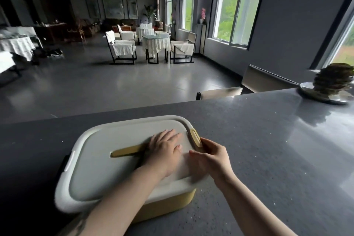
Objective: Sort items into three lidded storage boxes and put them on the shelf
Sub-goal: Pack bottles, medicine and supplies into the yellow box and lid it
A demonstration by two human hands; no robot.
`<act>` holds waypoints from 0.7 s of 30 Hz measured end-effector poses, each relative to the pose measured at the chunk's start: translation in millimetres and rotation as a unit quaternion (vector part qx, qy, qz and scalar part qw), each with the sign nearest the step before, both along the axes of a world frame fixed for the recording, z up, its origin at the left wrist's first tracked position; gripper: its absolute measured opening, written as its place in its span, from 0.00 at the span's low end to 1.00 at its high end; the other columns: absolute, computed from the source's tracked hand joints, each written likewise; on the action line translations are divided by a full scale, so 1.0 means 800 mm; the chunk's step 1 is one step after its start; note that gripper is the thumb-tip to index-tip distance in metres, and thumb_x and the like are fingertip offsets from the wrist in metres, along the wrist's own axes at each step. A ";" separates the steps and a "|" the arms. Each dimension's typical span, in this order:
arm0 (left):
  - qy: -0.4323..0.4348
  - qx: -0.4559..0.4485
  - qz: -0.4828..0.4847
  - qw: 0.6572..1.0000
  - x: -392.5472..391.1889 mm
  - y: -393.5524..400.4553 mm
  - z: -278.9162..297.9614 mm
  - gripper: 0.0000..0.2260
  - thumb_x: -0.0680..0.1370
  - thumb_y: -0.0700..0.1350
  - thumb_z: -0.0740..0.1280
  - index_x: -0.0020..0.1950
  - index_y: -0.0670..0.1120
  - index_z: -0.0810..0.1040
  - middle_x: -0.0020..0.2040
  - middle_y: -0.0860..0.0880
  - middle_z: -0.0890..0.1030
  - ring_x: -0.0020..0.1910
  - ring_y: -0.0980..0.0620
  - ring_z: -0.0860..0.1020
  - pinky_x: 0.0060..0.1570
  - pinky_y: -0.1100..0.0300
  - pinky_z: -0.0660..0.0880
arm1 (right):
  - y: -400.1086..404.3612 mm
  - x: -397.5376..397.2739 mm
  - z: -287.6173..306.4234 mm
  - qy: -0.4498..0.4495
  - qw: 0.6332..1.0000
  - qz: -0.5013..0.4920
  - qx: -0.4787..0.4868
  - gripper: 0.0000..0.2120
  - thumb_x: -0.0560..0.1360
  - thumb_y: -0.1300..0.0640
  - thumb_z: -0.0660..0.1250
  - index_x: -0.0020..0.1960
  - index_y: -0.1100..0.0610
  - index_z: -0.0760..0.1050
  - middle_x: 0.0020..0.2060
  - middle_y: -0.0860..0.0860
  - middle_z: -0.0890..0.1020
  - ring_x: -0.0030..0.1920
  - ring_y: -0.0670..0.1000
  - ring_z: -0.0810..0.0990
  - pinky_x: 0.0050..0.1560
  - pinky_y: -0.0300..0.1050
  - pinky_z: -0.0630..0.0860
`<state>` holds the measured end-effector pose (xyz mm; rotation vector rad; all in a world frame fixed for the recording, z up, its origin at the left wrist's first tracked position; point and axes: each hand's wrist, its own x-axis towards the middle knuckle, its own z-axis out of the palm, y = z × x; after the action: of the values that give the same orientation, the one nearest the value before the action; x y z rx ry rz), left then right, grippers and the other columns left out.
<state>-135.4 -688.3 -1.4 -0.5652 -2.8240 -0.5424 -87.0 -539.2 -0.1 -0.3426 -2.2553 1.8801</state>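
Right now 1 yellow plastic storage box [168,204] with a pale grey lid [107,163] sits on the dark grey speckled counter [258,140], close to the near edge. The left hand [164,149] lies flat on the lid with its fingers spread, pressing down and covering part of the yellow handle [127,151] in the middle of the lid. The right hand [208,156] curls round the yellow clip [196,138] on the right end of the box and pinches it.

What could go wrong? I think the clip may not snap shut if the lid is not sitting flat all the way round. A finger could get nipped under the clip. The white clip [69,160] on the left end also needs closing, or the lid could pop off when the box is lifted. A hard push sideways could slide the box along the smooth counter. No shelf can be seen from here.
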 end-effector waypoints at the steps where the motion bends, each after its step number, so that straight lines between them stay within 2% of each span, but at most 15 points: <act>1: 0.007 0.031 0.009 0.999 0.004 -0.007 0.003 0.20 0.81 0.49 0.57 0.74 0.53 0.65 0.76 0.53 0.62 0.74 0.56 0.59 0.71 0.61 0.49 | 0.002 -0.002 0.002 -0.007 0.998 0.010 0.067 0.11 0.65 0.60 0.74 0.47 0.53 0.81 0.45 0.56 0.84 0.42 0.48 0.78 0.47 0.50 0.78; 2: 0.018 0.062 0.031 0.997 0.009 -0.019 0.005 0.20 0.80 0.48 0.58 0.73 0.52 0.67 0.75 0.53 0.64 0.73 0.55 0.60 0.71 0.61 0.51 | 0.001 -0.005 0.004 -0.021 0.983 0.025 0.183 0.13 0.68 0.58 0.72 0.53 0.54 0.79 0.50 0.57 0.83 0.47 0.50 0.78 0.51 0.51 0.76; 3: 0.037 0.079 0.065 0.994 0.014 -0.037 0.006 0.20 0.80 0.47 0.59 0.72 0.52 0.67 0.74 0.54 0.65 0.73 0.56 0.61 0.72 0.60 0.52 | -0.005 -0.008 0.005 -0.028 0.948 0.051 0.312 0.19 0.71 0.56 0.69 0.62 0.54 0.74 0.59 0.56 0.79 0.58 0.51 0.76 0.59 0.49 0.71; 4: 0.052 0.076 0.105 0.990 0.019 -0.060 0.005 0.20 0.80 0.48 0.59 0.73 0.53 0.66 0.74 0.54 0.64 0.73 0.56 0.60 0.72 0.58 0.52 | -0.016 -0.012 0.006 -0.016 0.905 0.089 0.416 0.24 0.76 0.55 0.64 0.71 0.54 0.66 0.70 0.54 0.70 0.70 0.52 0.66 0.69 0.46 0.62; 5: 0.052 0.066 0.142 0.986 0.025 -0.085 0.002 0.21 0.80 0.49 0.58 0.74 0.53 0.64 0.75 0.54 0.62 0.74 0.56 0.58 0.73 0.56 0.52 | -0.033 -0.018 0.006 0.009 0.871 0.136 0.472 0.27 0.79 0.56 0.58 0.76 0.52 0.56 0.76 0.52 0.58 0.76 0.51 0.54 0.73 0.44 0.50; 7: 0.012 0.038 0.211 0.977 0.038 -0.137 -0.003 0.23 0.81 0.52 0.58 0.76 0.53 0.59 0.77 0.53 0.57 0.76 0.54 0.53 0.75 0.55 0.47 | -0.080 -0.030 0.003 0.037 0.830 0.233 0.506 0.26 0.83 0.59 0.48 0.78 0.47 0.45 0.78 0.50 0.44 0.77 0.50 0.41 0.73 0.42 0.39; 9: -0.014 -0.001 0.263 0.965 0.048 -0.175 -0.002 0.25 0.81 0.56 0.56 0.77 0.53 0.56 0.78 0.53 0.52 0.77 0.53 0.50 0.74 0.55 0.44 | -0.129 -0.042 -0.001 0.053 0.794 0.278 0.539 0.25 0.83 0.57 0.45 0.78 0.45 0.43 0.78 0.50 0.42 0.77 0.51 0.40 0.74 0.46 0.38; 11: -0.001 -0.006 0.283 0.959 0.054 -0.194 0.003 0.27 0.80 0.57 0.57 0.77 0.52 0.56 0.78 0.52 0.52 0.76 0.52 0.51 0.74 0.56 0.47 | -0.170 -0.054 -0.002 0.070 0.769 0.290 0.566 0.24 0.83 0.51 0.44 0.77 0.43 0.44 0.78 0.51 0.44 0.77 0.53 0.41 0.74 0.51 0.40; 12: -0.003 0.034 0.293 0.955 0.058 -0.199 0.004 0.27 0.80 0.55 0.59 0.77 0.51 0.56 0.78 0.51 0.53 0.76 0.52 0.53 0.73 0.58 0.49 | -0.187 -0.057 -0.002 0.081 0.757 0.298 0.575 0.24 0.83 0.47 0.45 0.77 0.42 0.45 0.78 0.51 0.45 0.77 0.53 0.42 0.74 0.52 0.41; 13: -0.019 0.131 0.301 0.944 0.061 -0.204 0.003 0.28 0.80 0.52 0.61 0.77 0.49 0.56 0.78 0.49 0.55 0.76 0.51 0.55 0.72 0.60 0.50 | -0.200 -0.060 -0.003 0.090 0.745 0.307 0.585 0.24 0.82 0.43 0.45 0.77 0.40 0.45 0.78 0.50 0.46 0.77 0.53 0.43 0.74 0.53 0.42; 14: -0.071 0.281 0.307 0.907 0.066 -0.209 0.004 0.29 0.79 0.48 0.63 0.77 0.47 0.55 0.77 0.47 0.56 0.75 0.50 0.57 0.71 0.62 0.51 | -0.208 -0.060 -0.005 0.103 0.738 0.313 0.589 0.25 0.81 0.40 0.44 0.76 0.38 0.45 0.78 0.50 0.47 0.77 0.52 0.44 0.74 0.53 0.43; 16: -0.172 0.535 0.302 0.770 0.076 -0.225 0.004 0.33 0.76 0.42 0.69 0.77 0.43 0.55 0.74 0.42 0.65 0.71 0.46 0.66 0.71 0.57 0.60 | -0.214 -0.059 -0.010 0.131 0.743 0.312 0.578 0.26 0.78 0.36 0.45 0.75 0.36 0.47 0.78 0.48 0.49 0.77 0.51 0.46 0.73 0.53 0.45; 17: -0.200 0.571 0.316 0.731 0.082 -0.233 0.003 0.34 0.74 0.43 0.71 0.76 0.42 0.57 0.70 0.41 0.69 0.68 0.45 0.70 0.69 0.53 0.64 | -0.213 -0.058 -0.011 0.142 0.748 0.306 0.571 0.27 0.77 0.34 0.46 0.75 0.36 0.49 0.78 0.47 0.51 0.77 0.50 0.47 0.73 0.52 0.45; 19: -0.223 0.547 0.357 0.724 0.089 -0.242 0.000 0.31 0.71 0.47 0.75 0.69 0.40 0.66 0.63 0.43 0.76 0.61 0.46 0.75 0.63 0.54 0.70 | -0.210 -0.056 -0.012 0.159 0.755 0.299 0.562 0.28 0.76 0.33 0.46 0.74 0.36 0.51 0.77 0.46 0.53 0.76 0.50 0.48 0.73 0.51 0.46; 21: -0.204 0.557 0.359 0.721 0.093 -0.241 0.003 0.25 0.71 0.45 0.75 0.62 0.38 0.69 0.61 0.44 0.76 0.58 0.45 0.77 0.57 0.55 0.72 | -0.211 -0.054 -0.013 0.160 0.758 0.296 0.559 0.27 0.76 0.33 0.47 0.74 0.36 0.53 0.77 0.46 0.53 0.76 0.49 0.49 0.73 0.51 0.46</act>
<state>-60.8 -881.1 0.8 0.9177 -2.0611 -2.0293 -130.3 -707.6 -10.1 0.8755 -2.8572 0.3041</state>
